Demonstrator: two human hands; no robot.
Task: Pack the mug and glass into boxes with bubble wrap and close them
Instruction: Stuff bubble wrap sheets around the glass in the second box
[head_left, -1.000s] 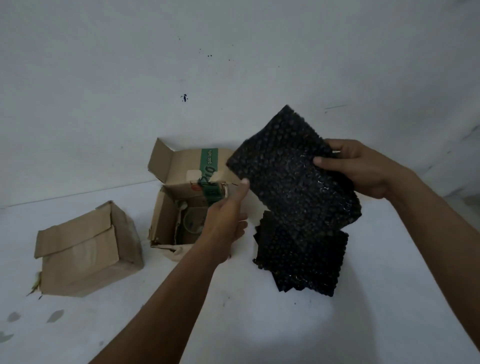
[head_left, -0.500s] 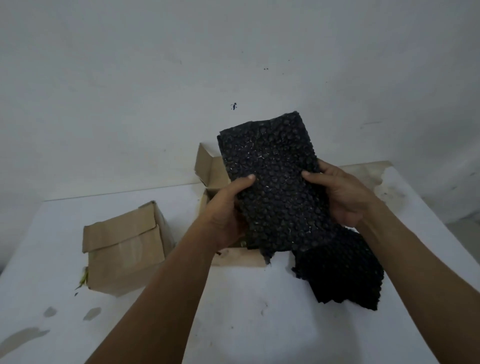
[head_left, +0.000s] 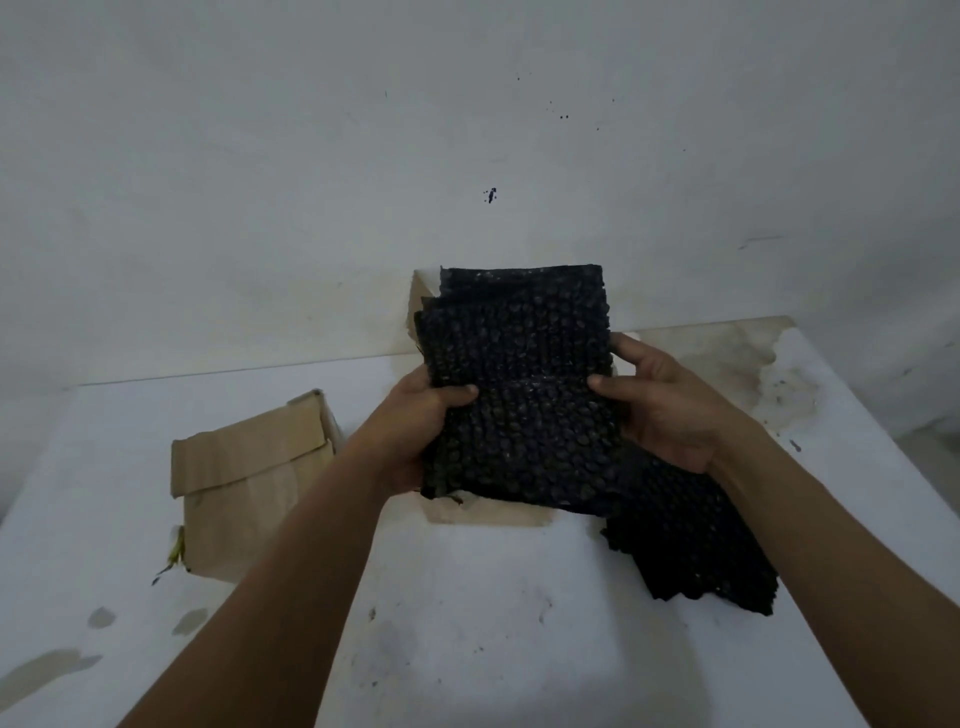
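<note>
A sheet of black bubble wrap (head_left: 524, 395) hangs upright in front of me. My left hand (head_left: 421, 421) grips its left edge and my right hand (head_left: 660, 405) grips its right edge, thumbs on the near face. Behind it stands the open cardboard box (head_left: 483, 512); only a flap at the top left and the bottom edge show. The glass inside it is hidden by the wrap. A second pile of black bubble wrap (head_left: 711, 551) lies on the table to the right. No mug is in view.
A second cardboard box (head_left: 249, 483) with folded flaps sits at the left on the white table (head_left: 467, 623). The wall rises just behind the boxes. Stains mark the table's far right corner and its left front.
The bubble wrap sheet has turned from a slant to square and now covers the open box. My left hand has come onto its left edge. The view has shifted left.
</note>
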